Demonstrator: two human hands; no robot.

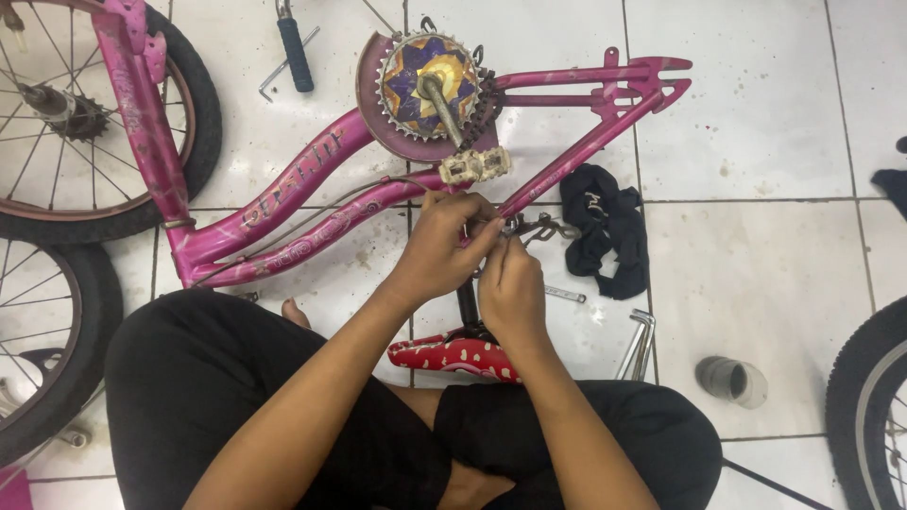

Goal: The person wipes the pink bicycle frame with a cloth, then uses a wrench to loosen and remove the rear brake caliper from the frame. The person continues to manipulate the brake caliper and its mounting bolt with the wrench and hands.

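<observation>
A pink child's bicycle frame (pixel 312 161) lies on its side on white floor tiles. Its chainring (pixel 427 85) with a colourful guard faces up, and a crank and pale pedal (pixel 474 166) stick out. My left hand (pixel 436 247) and my right hand (pixel 510 288) meet at the frame near the seat post, fingers pinched on a small metal brake part (pixel 536 227) and a thin cable (pixel 331 206). The red spotted saddle (pixel 453 355) lies just below my hands, by my knees.
Wheels lie at the left (pixel 66 123), lower left (pixel 47 359) and right edge (pixel 869 406). A black cloth (pixel 605 231), an allen key (pixel 640 345), a small wrench (pixel 565 295), a grey tube piece (pixel 729 381) and a blue-handled tool (pixel 295 55) lie on the tiles.
</observation>
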